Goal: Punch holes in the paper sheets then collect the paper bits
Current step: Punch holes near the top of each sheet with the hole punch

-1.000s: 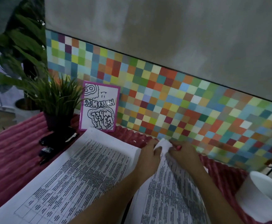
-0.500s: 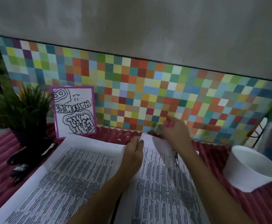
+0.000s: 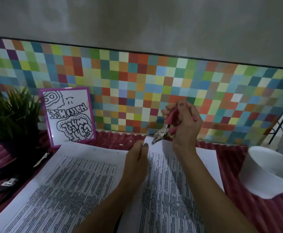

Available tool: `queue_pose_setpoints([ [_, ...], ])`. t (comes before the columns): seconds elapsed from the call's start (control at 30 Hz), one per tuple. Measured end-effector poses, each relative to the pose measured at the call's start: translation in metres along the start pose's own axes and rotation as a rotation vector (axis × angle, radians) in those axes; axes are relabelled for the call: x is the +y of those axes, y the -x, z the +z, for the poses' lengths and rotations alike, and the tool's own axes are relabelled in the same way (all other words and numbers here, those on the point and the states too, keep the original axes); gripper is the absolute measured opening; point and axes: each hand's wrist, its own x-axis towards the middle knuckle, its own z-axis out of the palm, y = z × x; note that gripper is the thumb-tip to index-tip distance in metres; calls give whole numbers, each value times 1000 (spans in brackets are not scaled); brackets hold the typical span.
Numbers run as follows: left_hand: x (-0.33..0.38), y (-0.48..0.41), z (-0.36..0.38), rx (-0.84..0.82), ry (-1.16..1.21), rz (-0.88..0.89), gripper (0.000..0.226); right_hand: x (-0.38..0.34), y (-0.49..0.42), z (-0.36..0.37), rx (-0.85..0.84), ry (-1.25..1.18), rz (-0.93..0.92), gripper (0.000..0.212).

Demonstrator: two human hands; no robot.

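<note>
Two printed paper sheets lie side by side on a red ribbed cloth: a left sheet and a right sheet. My left hand presses flat on the right sheet near its top left corner. My right hand grips a hole punch plier with pink handles, held upright. Its metal jaws sit at the top corner of the right sheet. A few small white paper bits lie on the cloth just past the sheets.
A white bowl stands at the right. A purple-framed drawing leans on the coloured tile wall. A potted plant stands far left, with dark objects on the cloth beside it.
My right hand has lifted the pink-handled punch upright and brought its jaws to the sheet's top corner. The view has shifted right, showing the bowl. The left hand stays on the sheet.
</note>
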Motion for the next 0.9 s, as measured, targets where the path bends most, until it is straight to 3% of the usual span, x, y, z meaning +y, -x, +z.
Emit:
queue_pose_setpoints([
  [0.33,1,3,1,17,1,28,26,11,-9,11,-67,22,-20,19],
  [0.9,4,5,0,9,-39,11,16,21,-12,11,114,10,-28,35],
])
